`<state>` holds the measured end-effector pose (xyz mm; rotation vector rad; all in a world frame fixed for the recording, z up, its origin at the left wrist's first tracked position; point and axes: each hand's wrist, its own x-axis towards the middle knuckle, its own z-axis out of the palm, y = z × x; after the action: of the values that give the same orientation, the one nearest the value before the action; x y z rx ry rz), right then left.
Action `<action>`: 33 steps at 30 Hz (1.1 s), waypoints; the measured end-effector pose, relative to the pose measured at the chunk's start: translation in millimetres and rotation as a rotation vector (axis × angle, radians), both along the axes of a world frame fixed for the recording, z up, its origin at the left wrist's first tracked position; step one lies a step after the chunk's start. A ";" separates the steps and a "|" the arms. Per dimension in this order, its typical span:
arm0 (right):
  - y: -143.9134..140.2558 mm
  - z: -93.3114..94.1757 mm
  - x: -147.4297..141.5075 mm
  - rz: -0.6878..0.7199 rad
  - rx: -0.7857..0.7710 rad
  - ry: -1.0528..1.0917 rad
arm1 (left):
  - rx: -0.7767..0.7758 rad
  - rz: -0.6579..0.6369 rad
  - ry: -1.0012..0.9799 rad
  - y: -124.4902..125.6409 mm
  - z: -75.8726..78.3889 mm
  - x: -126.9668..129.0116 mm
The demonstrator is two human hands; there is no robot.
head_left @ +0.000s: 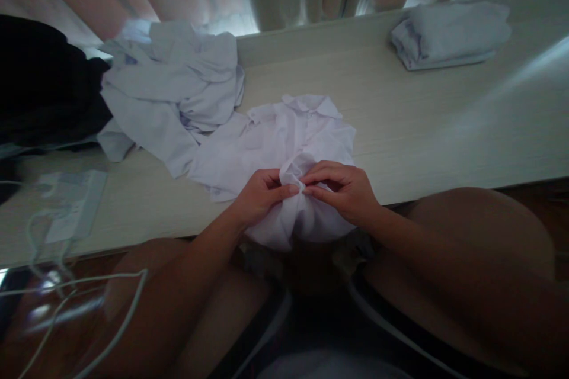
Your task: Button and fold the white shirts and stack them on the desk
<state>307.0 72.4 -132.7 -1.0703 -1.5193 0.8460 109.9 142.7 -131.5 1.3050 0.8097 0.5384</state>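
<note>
A white collared shirt (284, 136) lies rumpled on the pale wooden ledge (422, 124), its lower part hanging over the front edge toward me. My left hand (260, 192) and my right hand (344, 186) meet at the middle of the shirt's front. Both pinch the bunched fabric between thumb and fingers, fingertips almost touching. Whether a button is between them is too small to tell.
A heap of crumpled white shirts (171, 92) lies at the back left, beside dark clothing (40, 83). A folded white garment (451, 32) sits at the back right. A white power strip (71, 201) with trailing cables lies at the left. Curtains hang behind.
</note>
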 end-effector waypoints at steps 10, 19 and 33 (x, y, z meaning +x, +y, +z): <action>0.7 8.1 4.8 0.015 0.029 -0.165 | -0.018 0.019 0.037 -2.8 3.4 0.8; 4.4 8.2 11.1 0.050 0.025 -0.272 | -0.104 0.055 0.022 -6.2 4.9 3.7; 10.3 6.6 13.6 -0.020 0.095 -0.470 | -0.055 0.137 0.050 -11.8 12.4 14.2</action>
<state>320.6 82.8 -126.0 -1.2694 -1.9107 0.5200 124.1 130.8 -119.1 1.2225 0.9541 0.5899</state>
